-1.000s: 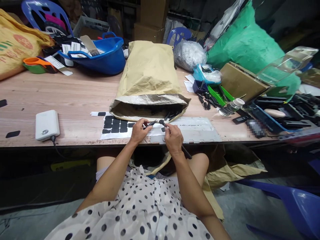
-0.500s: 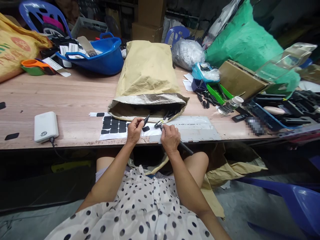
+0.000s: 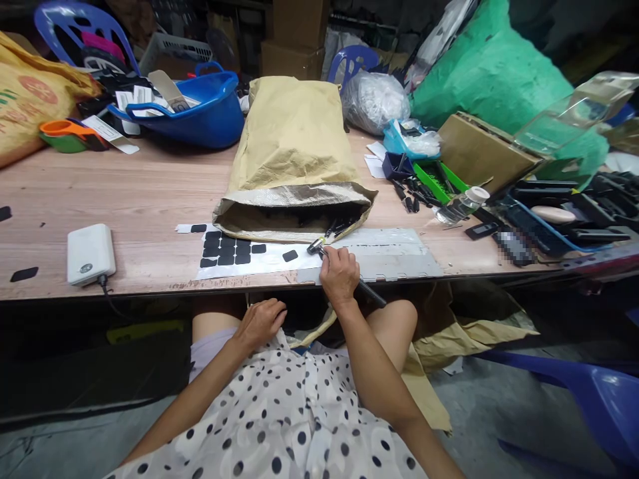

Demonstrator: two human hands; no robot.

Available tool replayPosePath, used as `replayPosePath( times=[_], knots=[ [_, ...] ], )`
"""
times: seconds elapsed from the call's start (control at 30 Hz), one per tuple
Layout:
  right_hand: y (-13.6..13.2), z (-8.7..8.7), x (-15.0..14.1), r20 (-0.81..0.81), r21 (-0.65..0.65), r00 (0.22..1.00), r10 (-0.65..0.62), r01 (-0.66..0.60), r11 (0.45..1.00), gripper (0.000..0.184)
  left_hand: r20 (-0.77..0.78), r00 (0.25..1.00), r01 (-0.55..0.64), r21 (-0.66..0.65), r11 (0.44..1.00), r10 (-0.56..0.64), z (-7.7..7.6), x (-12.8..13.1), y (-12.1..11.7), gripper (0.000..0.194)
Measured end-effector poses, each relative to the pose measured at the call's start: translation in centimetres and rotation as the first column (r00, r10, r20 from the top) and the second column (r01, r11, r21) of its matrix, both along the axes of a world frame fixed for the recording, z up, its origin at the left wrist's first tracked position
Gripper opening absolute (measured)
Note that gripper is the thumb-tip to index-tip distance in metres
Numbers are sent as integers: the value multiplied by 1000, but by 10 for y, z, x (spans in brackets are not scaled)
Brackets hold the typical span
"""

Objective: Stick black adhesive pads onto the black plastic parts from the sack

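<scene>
My right hand (image 3: 340, 274) is closed around a small hammer with a black handle (image 3: 370, 293). Its shiny metal head (image 3: 316, 246) rests low over the white sheet (image 3: 272, 263) at the table's front. Below the table edge, by my lap, is my left hand (image 3: 262, 323), its fingers curled; whatever they may hold is hidden. A tan sack (image 3: 299, 140) lies on the table with its mouth facing me and dark slim parts (image 3: 344, 226) at the opening. Rounded black stickers (image 3: 227, 251) sit in rows on the sheet, with a separate one (image 3: 289, 255) nearer the hammer.
A grey plate (image 3: 389, 253) lies right of the sheet. Left stands a white cabled box (image 3: 90, 254), with a blue basin (image 3: 200, 113) behind. To the right are a green tray (image 3: 434, 179), a clear bottle (image 3: 462, 205) and a blue-edged tray (image 3: 529, 229). An open sack (image 3: 319, 332) hangs below the table edge.
My left hand, earlier holding a slim black part above the sheet, has dropped below the table edge; the part is out of sight. My right hand first lowered the hammer, then stayed put.
</scene>
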State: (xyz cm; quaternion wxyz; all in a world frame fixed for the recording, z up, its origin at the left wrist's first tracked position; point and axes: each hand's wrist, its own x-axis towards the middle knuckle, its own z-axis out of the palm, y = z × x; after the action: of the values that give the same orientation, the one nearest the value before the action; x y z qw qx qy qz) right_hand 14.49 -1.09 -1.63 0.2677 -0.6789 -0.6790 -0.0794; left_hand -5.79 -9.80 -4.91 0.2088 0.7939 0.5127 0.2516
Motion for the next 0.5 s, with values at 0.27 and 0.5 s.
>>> replayPosePath(
  times=[0.27, 0.5],
  knots=[
    [-1, -1, -1, 3, 12, 1000, 0, 0, 1000, 26, -78, 997, -29, -232, 972, 11, -14, -6, 12, 39],
    [-2, 0, -3, 11, 0, 1000, -7, 7, 1000, 25, 118, 973, 228, -304, 925, -201, 75, 23, 76, 27]
  ],
)
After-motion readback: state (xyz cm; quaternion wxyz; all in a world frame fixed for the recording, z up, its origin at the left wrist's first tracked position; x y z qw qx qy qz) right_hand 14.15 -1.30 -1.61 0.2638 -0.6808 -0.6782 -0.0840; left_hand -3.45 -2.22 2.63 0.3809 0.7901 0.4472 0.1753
